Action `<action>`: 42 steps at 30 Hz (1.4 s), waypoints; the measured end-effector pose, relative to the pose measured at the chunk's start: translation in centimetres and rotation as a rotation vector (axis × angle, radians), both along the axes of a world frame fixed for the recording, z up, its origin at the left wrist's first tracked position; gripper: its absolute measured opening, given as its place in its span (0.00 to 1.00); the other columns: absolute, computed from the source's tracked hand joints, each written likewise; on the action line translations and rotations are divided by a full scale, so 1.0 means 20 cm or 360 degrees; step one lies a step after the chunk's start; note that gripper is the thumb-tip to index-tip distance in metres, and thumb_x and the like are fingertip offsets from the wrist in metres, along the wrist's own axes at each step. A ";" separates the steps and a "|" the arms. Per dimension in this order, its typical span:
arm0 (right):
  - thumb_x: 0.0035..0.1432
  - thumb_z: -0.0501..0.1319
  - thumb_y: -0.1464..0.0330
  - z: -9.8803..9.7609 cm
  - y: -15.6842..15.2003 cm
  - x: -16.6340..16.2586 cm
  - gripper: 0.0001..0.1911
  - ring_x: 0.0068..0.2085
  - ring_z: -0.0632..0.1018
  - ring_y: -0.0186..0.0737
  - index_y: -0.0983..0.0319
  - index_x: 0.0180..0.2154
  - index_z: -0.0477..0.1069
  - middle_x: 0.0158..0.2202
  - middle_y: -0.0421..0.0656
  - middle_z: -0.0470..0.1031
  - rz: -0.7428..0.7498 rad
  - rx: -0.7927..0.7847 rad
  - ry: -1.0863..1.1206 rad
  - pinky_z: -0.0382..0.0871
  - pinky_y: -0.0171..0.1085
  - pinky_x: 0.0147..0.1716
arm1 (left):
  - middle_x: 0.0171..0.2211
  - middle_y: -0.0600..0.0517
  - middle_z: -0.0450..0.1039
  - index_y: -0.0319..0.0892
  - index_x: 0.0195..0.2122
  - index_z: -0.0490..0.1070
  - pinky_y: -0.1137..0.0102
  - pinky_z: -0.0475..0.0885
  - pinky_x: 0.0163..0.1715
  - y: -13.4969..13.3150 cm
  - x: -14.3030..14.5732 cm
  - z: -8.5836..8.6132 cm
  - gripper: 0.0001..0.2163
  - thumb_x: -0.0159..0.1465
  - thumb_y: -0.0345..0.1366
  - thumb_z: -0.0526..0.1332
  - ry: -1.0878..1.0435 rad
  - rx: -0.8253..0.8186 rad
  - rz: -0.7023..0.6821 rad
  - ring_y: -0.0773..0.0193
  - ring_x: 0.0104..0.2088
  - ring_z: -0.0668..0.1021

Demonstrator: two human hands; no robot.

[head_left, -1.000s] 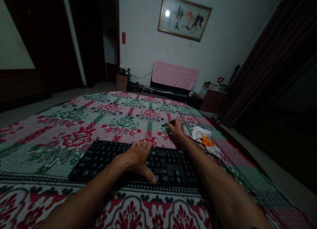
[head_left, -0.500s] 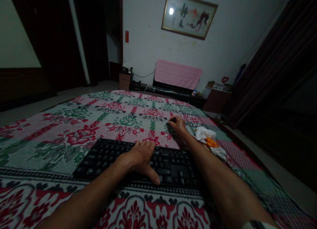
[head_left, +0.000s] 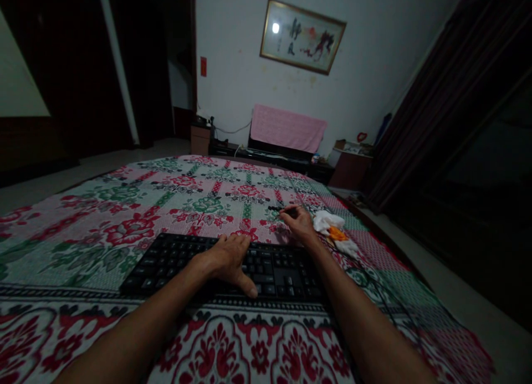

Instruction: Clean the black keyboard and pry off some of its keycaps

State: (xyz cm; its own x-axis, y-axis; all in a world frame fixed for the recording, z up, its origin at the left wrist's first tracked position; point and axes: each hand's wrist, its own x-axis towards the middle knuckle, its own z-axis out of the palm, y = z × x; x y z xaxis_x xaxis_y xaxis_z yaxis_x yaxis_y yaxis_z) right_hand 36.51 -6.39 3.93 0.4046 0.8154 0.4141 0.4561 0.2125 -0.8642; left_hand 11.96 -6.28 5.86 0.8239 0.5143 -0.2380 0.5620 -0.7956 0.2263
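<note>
A black keyboard [head_left: 145,265] lies on the patterned bedspread in front of me. My left hand [head_left: 226,262] lies across its middle, fingers spread over the far edge and thumb near the front edge. Beyond the right part of the keyboard, my right hand [head_left: 300,223] is closed in a pinch just above the bedspread. A small, thin dark thing [head_left: 274,208] sticks out to the left from its fingertips; its kind is too dark to make out. My right wrist and forearm hide part of the keyboard's right end.
White and orange crumpled cloth or tissue [head_left: 337,233] lies right of my right hand. A thin dark cord [head_left: 376,287] runs over the bedspread [head_left: 208,176] at the right. Past the bed stand a pink-covered screen [head_left: 286,128] and a small cabinet [head_left: 349,168].
My view has shifted a little. My right hand has turned slightly, and more of the dark thing shows at its fingertips. My left hand stays on the keyboard.
</note>
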 end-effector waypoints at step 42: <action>0.54 0.55 0.73 0.02 -0.23 -0.35 0.05 0.34 0.72 0.38 0.62 0.36 0.64 0.33 0.44 0.71 0.0687 0.0057 -0.1142 0.65 0.36 0.36 | 0.61 0.37 0.50 0.37 0.62 0.43 0.54 0.49 0.58 0.02 -0.01 -0.03 0.58 0.35 0.68 0.58 -0.0107 0.0009 -0.0041 0.43 0.60 0.55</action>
State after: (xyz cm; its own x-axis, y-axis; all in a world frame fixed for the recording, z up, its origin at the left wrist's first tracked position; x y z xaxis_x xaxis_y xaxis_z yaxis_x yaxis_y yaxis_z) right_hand 29.61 -11.00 4.26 -0.3118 0.8195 0.4808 0.7652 0.5166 -0.3843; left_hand 11.80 -5.95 5.35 0.8510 0.4939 -0.1785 0.5249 -0.8110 0.2583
